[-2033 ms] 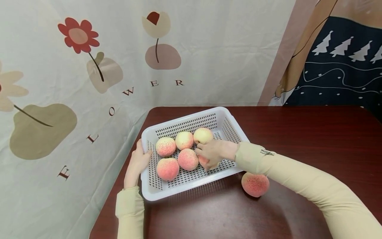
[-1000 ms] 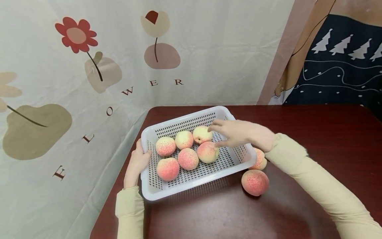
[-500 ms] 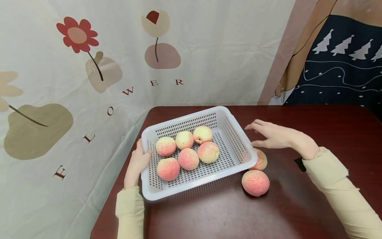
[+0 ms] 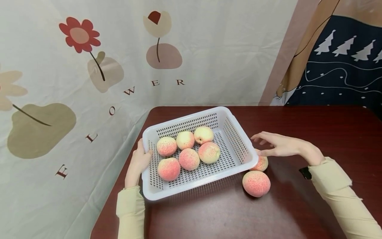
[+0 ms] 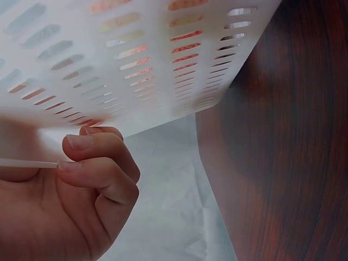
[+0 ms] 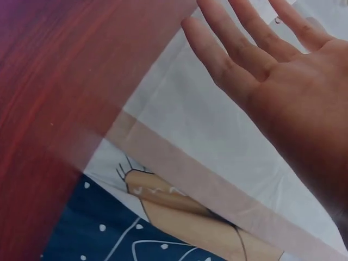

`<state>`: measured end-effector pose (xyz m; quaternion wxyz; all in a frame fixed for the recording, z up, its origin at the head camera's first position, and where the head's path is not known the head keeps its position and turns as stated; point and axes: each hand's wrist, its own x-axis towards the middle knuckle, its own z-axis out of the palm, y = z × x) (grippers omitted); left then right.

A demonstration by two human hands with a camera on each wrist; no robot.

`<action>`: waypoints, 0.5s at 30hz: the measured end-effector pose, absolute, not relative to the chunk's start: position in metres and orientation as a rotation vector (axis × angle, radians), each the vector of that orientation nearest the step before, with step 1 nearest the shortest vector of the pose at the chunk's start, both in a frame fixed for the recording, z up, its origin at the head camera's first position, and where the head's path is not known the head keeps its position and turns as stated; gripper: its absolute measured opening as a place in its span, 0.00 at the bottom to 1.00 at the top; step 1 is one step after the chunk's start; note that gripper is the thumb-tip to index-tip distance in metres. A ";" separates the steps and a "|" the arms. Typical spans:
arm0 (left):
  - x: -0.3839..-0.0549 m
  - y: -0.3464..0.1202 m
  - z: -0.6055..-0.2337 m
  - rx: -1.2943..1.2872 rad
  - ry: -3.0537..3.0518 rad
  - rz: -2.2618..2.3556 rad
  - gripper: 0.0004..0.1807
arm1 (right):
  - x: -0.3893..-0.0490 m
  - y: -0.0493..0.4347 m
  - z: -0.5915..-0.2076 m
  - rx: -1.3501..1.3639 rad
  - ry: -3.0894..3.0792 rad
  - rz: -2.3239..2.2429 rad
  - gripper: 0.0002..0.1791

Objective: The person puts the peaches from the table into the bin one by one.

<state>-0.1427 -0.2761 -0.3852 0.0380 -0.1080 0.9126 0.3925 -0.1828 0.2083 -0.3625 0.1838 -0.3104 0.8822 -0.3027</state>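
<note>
A white slotted plastic basket sits at an angle on the table, with several peaches grouped in its left and middle part. My left hand grips the basket's left rim; in the left wrist view its fingers curl round the rim. Just past the basket's right end, my right hand hovers with fingers extended and nothing held, as the right wrist view also shows. Below it lies one peach, partly hidden by the basket's corner and the thumb. Another peach lies in front of that one.
The dark red wooden table reaches right and toward me. Behind it and along its left edge hangs a pale printed cloth with flowers and letters. A dark blue printed part shows at the back right.
My right hand has let go of a peach inside the basket, drawn back over the right rim, and lowered slightly near the outer peaches. The left hand stays on the rim.
</note>
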 end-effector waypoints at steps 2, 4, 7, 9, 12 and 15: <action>-0.143 -0.276 -0.385 -0.334 2.797 1.208 0.35 | -0.183 0.210 -0.365 -0.853 2.477 -0.858 0.35; -0.142 -0.276 -0.385 -0.340 2.793 1.212 0.35 | -0.183 0.211 -0.368 -0.851 2.480 -0.846 0.37; -0.142 -0.276 -0.385 -0.347 2.791 1.213 0.35 | -0.183 0.211 -0.374 -0.882 2.477 -0.829 0.37; -0.142 -0.275 -0.384 -0.348 2.794 1.211 0.35 | -0.183 0.209 -0.379 -0.922 2.477 -0.821 0.37; -0.142 -0.275 -0.385 -0.342 2.799 1.212 0.35 | -0.184 0.203 -0.388 -0.962 2.490 -0.801 0.34; -0.142 -0.275 -0.385 -0.340 2.797 1.213 0.35 | -0.183 0.197 -0.396 -0.983 2.496 -0.805 0.33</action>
